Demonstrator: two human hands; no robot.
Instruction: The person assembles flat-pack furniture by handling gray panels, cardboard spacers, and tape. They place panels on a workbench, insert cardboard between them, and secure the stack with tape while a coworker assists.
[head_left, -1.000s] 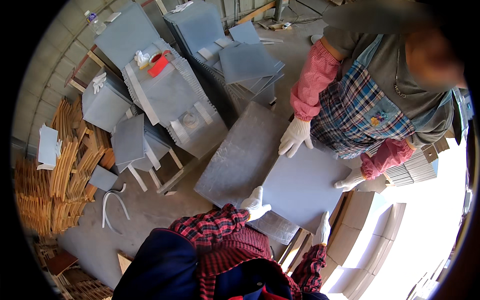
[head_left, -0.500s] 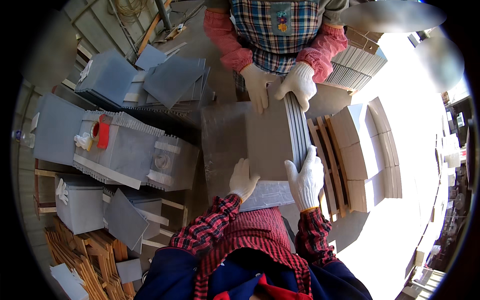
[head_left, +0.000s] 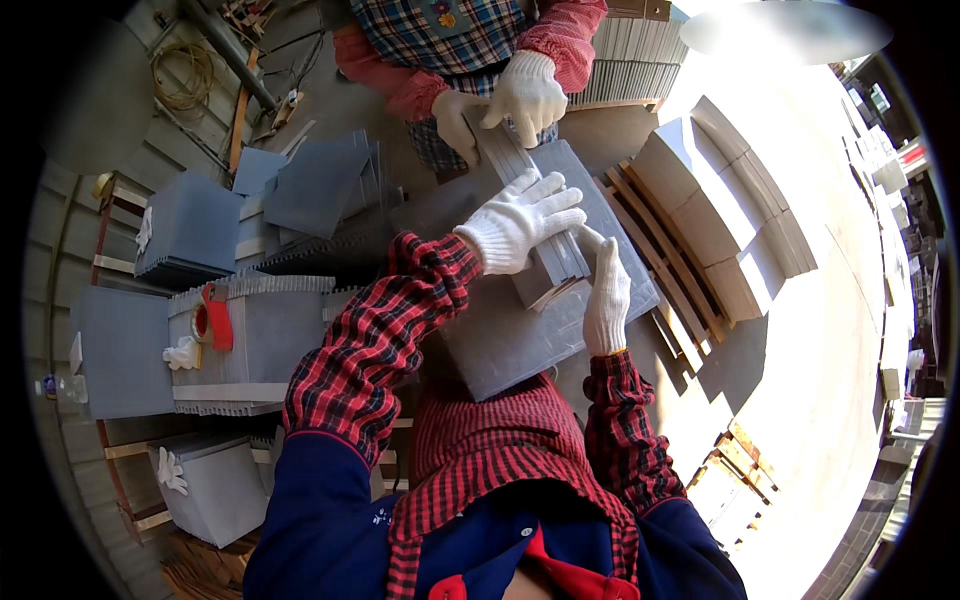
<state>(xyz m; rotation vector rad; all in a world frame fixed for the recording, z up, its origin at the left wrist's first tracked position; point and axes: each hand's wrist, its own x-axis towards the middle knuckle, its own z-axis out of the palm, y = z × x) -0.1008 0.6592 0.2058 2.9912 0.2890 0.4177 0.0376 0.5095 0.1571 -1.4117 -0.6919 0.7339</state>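
A narrow bundle of grey sheets [head_left: 555, 268] shows its layered edges upward on a large grey panel [head_left: 510, 345] in front of me. My left hand [head_left: 522, 222], in a white knitted glove, lies across the top of the bundle with its fingers spread. To the right of the bundle's near end is my right hand [head_left: 606, 300], also gloved, its fingers stretched out and the tips close to the sheets. At the far end, a co-worker's gloved left hand [head_left: 530, 95] and gloved right hand [head_left: 460, 125] rest on the same bundle.
On the left stand stacks of grey panels [head_left: 120, 350], with a red tape dispenser [head_left: 218, 318] and white gloves [head_left: 183, 353] on them. Wooden pallet slats [head_left: 665, 260] and a pale stack of boards [head_left: 715, 210] are at the right. A coiled hose [head_left: 183, 75] hangs far left.
The bundle has turned from its broad face showing to its edges showing. My left hand has gone from its near left corner onto its top. My view has swung, shifting the surroundings.
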